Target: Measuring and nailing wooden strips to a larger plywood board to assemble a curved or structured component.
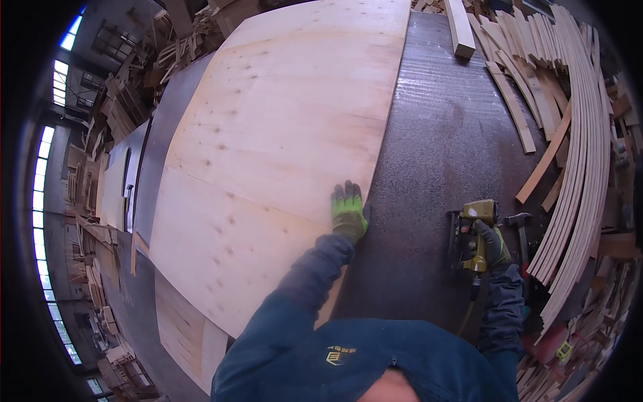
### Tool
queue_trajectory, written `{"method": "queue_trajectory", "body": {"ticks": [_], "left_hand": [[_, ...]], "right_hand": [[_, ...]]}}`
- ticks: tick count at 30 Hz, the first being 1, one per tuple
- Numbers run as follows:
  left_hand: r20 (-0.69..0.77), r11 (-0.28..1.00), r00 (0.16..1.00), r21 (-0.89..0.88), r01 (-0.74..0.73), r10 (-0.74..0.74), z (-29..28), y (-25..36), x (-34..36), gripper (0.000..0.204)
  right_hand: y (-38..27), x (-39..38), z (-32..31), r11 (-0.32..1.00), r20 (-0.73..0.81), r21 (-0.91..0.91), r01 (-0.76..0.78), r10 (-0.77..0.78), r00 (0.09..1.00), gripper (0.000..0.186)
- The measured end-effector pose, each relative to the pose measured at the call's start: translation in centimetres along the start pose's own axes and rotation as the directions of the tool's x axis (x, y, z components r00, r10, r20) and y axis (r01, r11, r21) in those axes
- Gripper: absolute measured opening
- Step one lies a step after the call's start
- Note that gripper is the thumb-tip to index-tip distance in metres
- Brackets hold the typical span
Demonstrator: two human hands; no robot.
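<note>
A large pale plywood sheet (281,114) with knot marks covers the middle and left of the dark worktop (435,120). My left hand (347,211) wears a green and dark glove and lies with fingers out on the sheet's right edge. On the bare worktop to the right, my right hand (492,244) grips an olive nail gun (478,214) with a hose below it. A hammer (520,221) lies just right of the nail gun.
Long curved bundled strips (569,187) and loose slats (512,100) line the right side. A wooden beam (461,30) sits at the top. Scrap timber piles (114,107) and more boards (187,321) are at the left, near tall windows.
</note>
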State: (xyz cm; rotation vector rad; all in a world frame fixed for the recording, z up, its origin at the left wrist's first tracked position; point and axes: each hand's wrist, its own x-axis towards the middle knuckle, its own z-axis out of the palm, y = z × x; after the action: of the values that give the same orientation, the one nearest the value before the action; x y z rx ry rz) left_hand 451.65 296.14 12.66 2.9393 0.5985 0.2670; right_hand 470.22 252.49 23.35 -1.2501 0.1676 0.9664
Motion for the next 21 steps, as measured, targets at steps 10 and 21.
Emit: {"method": "queue_trajectory", "body": {"ticks": [10, 21], "left_hand": [[0.305, 0.987, 0.952, -0.153, 0.054, -0.005, -10.0, -2.7, -6.7, 0.087], [0.211, 0.999, 0.977, 0.007, -0.045, 0.042, 3.3, 4.5, 33.0, 0.118]], "right_hand": [[-1.6, 4.6, -5.4, 0.999, 0.021, -0.034, -0.037, 0.038, 0.999, 0.055], [-7.6, 23.5, -3.8, 0.991, -0.035, 0.13, 0.041, -0.036, 0.999, 0.051]]}}
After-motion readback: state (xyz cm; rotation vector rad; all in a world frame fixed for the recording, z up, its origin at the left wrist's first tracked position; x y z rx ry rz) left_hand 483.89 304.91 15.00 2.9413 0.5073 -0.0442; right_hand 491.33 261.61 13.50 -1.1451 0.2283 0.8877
